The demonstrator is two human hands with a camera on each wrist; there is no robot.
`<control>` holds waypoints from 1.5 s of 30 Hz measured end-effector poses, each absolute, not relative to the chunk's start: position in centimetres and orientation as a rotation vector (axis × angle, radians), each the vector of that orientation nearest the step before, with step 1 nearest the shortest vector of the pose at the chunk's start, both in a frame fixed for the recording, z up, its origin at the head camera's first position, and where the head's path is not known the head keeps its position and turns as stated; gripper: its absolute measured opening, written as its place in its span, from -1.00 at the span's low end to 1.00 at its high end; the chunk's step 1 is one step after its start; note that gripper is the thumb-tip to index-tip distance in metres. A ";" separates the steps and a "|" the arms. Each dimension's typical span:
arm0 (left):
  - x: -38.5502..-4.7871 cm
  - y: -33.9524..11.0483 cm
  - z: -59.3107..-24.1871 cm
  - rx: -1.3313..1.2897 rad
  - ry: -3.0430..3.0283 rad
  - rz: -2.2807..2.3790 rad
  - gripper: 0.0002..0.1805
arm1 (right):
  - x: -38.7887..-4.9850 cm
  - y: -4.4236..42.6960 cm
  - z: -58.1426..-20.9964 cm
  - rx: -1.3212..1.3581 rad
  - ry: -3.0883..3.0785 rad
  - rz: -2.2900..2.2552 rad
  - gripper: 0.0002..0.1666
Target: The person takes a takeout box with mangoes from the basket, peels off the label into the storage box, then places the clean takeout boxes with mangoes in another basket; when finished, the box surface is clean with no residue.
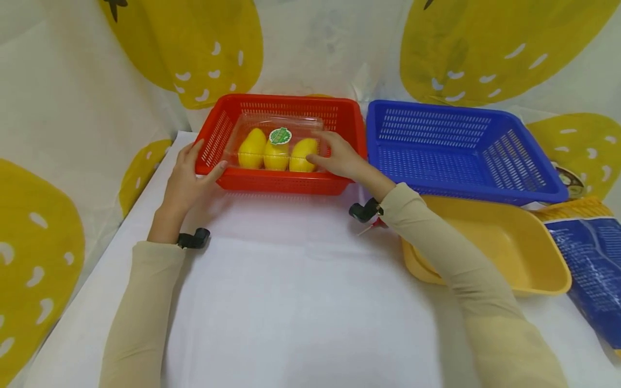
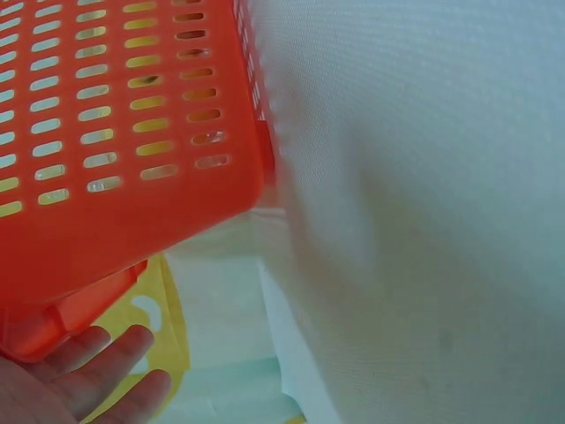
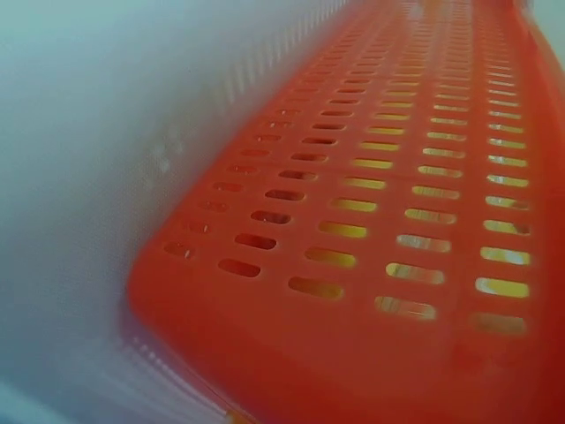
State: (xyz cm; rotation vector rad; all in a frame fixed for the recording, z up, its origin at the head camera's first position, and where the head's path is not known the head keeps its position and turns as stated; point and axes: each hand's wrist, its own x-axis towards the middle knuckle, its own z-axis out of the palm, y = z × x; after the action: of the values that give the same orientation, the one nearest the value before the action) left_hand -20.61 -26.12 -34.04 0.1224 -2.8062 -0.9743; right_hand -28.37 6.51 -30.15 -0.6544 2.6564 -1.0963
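A clear plastic box [image 1: 303, 125] with yellow mango-like fruits [image 1: 252, 151] and a green round label lies inside the red basket [image 1: 286, 182]. My left hand [image 1: 186, 180] spreads around the basket's front left corner, thumb at the front rim near the box. Its fingers [image 2: 106, 371] stretch out beside the basket in the left wrist view. My right hand [image 1: 339, 156] reaches over the basket's front right rim, fingers and thumb apart over the box's right end. Whether its fingertips touch the box is unclear. The right wrist view shows the red basket wall [image 3: 353, 238], not the hand.
A blue basket [image 1: 422, 161] stands directly right of the red one. In front of it sits a yellow tub [image 1: 514, 242], partly behind my right sleeve. A blue and yellow packet [image 1: 592, 269] lies at the far right. Patterned cloth [image 1: 330, 48] hangs behind the white-covered table [image 1: 301, 302].
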 end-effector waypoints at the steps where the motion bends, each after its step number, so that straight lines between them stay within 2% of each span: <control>1: -20.6 -26.1 -34.1 0.123 -2.804 -0.981 0.02 | -28.4 6.5 -30.1 -0.635 2.651 -1.081 -0.20; 7: -20.6 -26.1 -34.1 0.131 -2.802 -1.013 0.03 | -28.7 6.4 -30.1 -0.502 2.580 -1.008 -0.16; 14: -20.7 -26.1 -33.9 0.136 -2.771 -1.158 0.03 | -28.8 6.3 -30.1 -0.438 2.596 -1.045 -0.29; 45: -20.8 -26.0 -33.8 0.144 -2.750 -1.246 0.03 | -29.1 6.6 -29.8 -0.331 2.346 -1.320 -0.37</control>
State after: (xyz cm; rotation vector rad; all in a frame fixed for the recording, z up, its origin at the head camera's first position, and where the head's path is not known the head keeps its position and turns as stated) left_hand -20.84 -26.03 -33.79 0.1441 -2.7503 -1.2462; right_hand -29.14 6.65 -29.78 -0.3307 2.3458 -1.3198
